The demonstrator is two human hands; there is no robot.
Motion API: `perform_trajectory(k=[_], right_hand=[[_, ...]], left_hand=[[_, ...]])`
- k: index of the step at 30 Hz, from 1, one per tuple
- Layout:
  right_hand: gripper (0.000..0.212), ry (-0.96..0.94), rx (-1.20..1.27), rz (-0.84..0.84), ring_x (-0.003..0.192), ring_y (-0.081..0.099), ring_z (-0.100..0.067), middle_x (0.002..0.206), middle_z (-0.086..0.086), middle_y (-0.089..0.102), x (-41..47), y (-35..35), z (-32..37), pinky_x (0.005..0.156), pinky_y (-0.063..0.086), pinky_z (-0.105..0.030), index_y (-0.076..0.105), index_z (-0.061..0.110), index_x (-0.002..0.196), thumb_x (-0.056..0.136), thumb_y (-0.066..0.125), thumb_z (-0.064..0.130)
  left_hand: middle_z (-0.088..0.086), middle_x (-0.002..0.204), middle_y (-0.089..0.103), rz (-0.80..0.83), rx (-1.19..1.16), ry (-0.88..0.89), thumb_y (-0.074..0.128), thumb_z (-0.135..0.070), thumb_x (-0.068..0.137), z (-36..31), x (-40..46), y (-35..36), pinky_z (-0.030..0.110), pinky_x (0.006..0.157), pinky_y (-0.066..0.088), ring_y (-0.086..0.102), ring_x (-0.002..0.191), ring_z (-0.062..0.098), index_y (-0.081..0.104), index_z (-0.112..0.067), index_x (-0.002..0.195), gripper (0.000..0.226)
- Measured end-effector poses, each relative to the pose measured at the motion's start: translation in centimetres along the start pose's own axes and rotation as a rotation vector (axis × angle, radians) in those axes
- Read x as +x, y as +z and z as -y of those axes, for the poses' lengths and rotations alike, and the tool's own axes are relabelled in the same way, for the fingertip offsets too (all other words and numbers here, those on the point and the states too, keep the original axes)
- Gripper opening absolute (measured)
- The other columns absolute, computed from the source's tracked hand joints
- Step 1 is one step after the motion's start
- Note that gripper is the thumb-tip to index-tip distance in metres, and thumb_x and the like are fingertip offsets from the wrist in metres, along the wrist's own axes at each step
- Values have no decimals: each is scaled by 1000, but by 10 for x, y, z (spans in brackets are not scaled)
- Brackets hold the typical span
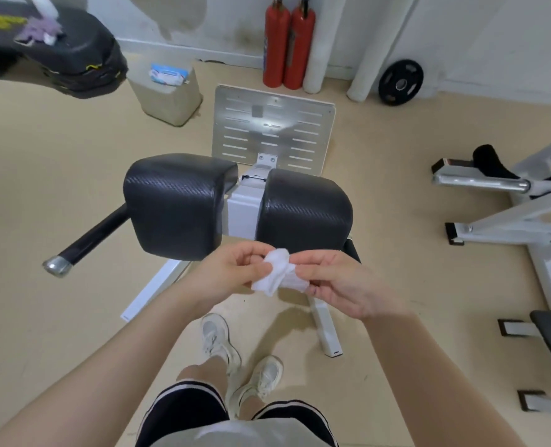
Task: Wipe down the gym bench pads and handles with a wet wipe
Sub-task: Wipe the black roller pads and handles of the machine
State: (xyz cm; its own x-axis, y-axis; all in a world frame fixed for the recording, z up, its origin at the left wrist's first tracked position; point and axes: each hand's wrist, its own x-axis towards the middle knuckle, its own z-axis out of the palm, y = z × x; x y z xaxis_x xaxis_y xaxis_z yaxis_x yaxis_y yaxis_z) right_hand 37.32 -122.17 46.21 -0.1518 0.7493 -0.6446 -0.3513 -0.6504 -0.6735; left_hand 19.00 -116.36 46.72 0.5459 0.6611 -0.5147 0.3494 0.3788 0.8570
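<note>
Two black textured bench pads stand side by side ahead of me, the left pad (pixel 176 201) and the right pad (pixel 303 211), on a white frame (pixel 240 209). A black handle (pixel 90 237) with a metal end cap sticks out to the left. Just in front of the pads, my left hand (pixel 232 274) and my right hand (pixel 338 282) both pinch a crumpled white wet wipe (pixel 279 274) between them in the air.
A pack of wipes (pixel 168 74) lies on a concrete block at the back left. Two red fire extinguishers (pixel 288 43) and a weight plate (pixel 400 82) stand by the wall. A metal footplate (pixel 272 127) is behind the pads. Another white machine (pixel 509 217) is at right.
</note>
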Motion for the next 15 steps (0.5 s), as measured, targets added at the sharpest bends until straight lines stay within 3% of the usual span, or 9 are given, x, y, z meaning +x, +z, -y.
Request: perform_trajectory(k=[3, 5, 7, 9, 11, 15], right_hand=[[29, -19, -16, -10, 70, 55, -17, 74, -8, 58, 8, 7, 8, 74, 47, -28, 65, 9, 73, 88, 45, -6], [30, -42, 30, -23, 63, 56, -12, 70, -5, 55, 15, 13, 12, 65, 50, -22, 59, 9, 74, 91, 39, -5], [26, -62, 73, -46, 65, 59, -13, 73, -6, 57, 24, 17, 14, 64, 53, -22, 57, 8, 80, 94, 38, -3], [23, -113, 142, -88, 72, 58, -17, 79, -9, 57, 34, 19, 16, 67, 54, -24, 54, 7, 84, 95, 36, -2], [23, -153, 227, -129, 77, 56, -19, 83, -11, 55, 45, 19, 20, 69, 53, -23, 53, 7, 85, 96, 35, -3], [24, -109, 205, -182, 83, 62, -24, 95, -18, 62, 64, 22, 33, 69, 55, -26, 58, 3, 99, 95, 35, -4]], left_hand=[[-1, 79, 68, 49, -40, -34, 58, -10, 89, 5, 2, -14, 15, 63, 49, 61, 69, 6, 68, -11, 93, 12], [2, 85, 67, 46, -171, -54, 63, -12, 84, 11, 8, -23, 23, 70, 48, 60, 76, 13, 65, -6, 97, 15], [6, 91, 66, 57, -309, -82, 65, -15, 76, 14, 15, -31, 32, 79, 45, 59, 84, 20, 62, -4, 99, 26], [7, 94, 69, 60, -462, -100, 64, -11, 79, 14, 24, -36, 32, 83, 49, 62, 89, 21, 62, -7, 96, 18], [5, 93, 71, 43, -592, -110, 54, -7, 87, 9, 33, -42, 24, 78, 55, 65, 86, 15, 61, -9, 95, 11], [5, 90, 65, -4, -717, -75, 49, 2, 88, -6, 56, -60, 16, 63, 53, 61, 76, 11, 56, -14, 102, 22]])
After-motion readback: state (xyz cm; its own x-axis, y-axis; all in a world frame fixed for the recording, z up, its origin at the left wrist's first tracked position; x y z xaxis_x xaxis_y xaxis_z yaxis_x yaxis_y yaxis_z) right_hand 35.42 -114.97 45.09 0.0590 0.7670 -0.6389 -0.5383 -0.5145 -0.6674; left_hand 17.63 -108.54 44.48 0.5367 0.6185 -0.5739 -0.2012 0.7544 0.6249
